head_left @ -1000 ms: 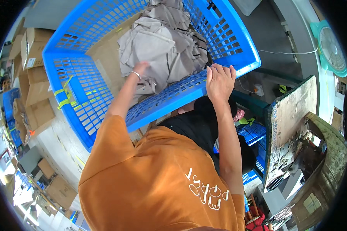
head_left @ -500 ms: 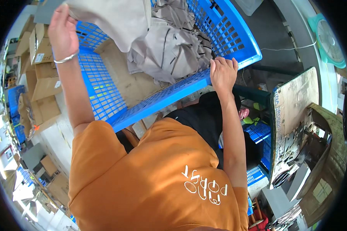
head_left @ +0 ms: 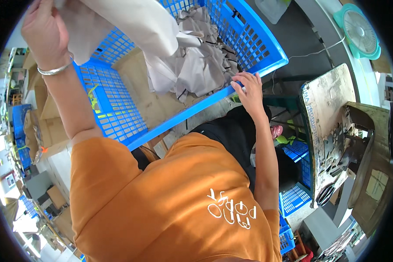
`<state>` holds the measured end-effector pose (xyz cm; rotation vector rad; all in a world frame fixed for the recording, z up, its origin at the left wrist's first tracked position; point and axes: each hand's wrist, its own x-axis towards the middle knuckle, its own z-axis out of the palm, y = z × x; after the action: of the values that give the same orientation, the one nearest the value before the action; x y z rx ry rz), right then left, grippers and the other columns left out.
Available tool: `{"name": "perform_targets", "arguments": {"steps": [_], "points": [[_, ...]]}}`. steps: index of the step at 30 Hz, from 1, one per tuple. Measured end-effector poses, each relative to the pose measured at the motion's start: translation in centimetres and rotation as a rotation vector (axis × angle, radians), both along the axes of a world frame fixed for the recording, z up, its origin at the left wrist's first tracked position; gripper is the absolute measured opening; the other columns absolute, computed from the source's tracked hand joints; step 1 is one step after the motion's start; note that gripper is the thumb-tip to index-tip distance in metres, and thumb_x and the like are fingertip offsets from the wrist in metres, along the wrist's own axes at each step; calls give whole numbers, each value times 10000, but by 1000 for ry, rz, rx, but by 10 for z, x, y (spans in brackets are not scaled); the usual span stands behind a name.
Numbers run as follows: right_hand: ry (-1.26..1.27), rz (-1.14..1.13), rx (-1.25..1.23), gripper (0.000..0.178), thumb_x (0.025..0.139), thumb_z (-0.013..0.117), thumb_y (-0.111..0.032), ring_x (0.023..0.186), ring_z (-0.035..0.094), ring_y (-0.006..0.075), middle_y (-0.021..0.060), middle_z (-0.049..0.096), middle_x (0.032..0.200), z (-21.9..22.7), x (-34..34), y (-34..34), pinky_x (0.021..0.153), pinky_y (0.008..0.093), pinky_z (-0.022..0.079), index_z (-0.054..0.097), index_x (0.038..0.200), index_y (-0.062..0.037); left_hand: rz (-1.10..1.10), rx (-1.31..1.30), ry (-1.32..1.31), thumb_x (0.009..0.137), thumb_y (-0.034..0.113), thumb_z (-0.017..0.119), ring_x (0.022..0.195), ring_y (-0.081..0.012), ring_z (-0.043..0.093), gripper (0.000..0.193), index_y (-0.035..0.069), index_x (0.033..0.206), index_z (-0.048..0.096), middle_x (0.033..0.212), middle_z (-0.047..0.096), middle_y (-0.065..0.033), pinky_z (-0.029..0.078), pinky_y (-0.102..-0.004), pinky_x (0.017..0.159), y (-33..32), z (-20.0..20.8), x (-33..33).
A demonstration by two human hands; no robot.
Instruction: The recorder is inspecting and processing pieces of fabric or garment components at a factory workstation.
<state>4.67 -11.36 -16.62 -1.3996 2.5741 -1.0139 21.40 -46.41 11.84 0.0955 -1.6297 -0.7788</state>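
My left hand (head_left: 46, 37), with a silvery bangle at the wrist, is raised at the upper left. Its fingers are closed on a light grey fabric piece (head_left: 131, 22), which drapes to the right over a blue plastic basket (head_left: 174, 118). Crumpled grey fabric pieces (head_left: 201, 65) with dark edges lie heaped in the right part of this basket. A brown cardboard sheet (head_left: 139, 83) lines its bottom. My right hand (head_left: 250, 89) is curled over the basket's near rim, close to its right corner.
Right of the basket stands a worn board-topped machine table (head_left: 329, 100), with black-handled scissors (head_left: 324, 194) at its edge. A turquoise fan (head_left: 359, 31) is at the upper right. Cardboard boxes (head_left: 52, 118) stand on the left. Further blue baskets (head_left: 296, 198) sit low on the right.
My left hand has moved left and up, drawing the fabric piece with it. My right hand stays on the rim, its fingers slightly shifted. The view has moved a little.
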Motion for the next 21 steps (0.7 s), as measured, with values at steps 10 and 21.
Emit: {"name": "perform_targets", "arguments": {"steps": [10,21], "points": [[-494,52,-408,798,794,840,-410,1218,573,290,177,581,1319,108,96,33,1054,399,425,487,1377,4,-541,-269,-662,855,198,749,1464,-344,341,208,129,1048,786,1450,557,-148,196,-485,1206,200,-113,-2],[-321,-561,-540,453,888,732,-52,1109,635,174,134,649,1267,109,168,143,943,294,494,585,1312,12,-1076,-41,-568,868,233,731,1033,-302,671,193,79,984,729,1077,698,-101,530,-383,840,306,-161,14]]}}
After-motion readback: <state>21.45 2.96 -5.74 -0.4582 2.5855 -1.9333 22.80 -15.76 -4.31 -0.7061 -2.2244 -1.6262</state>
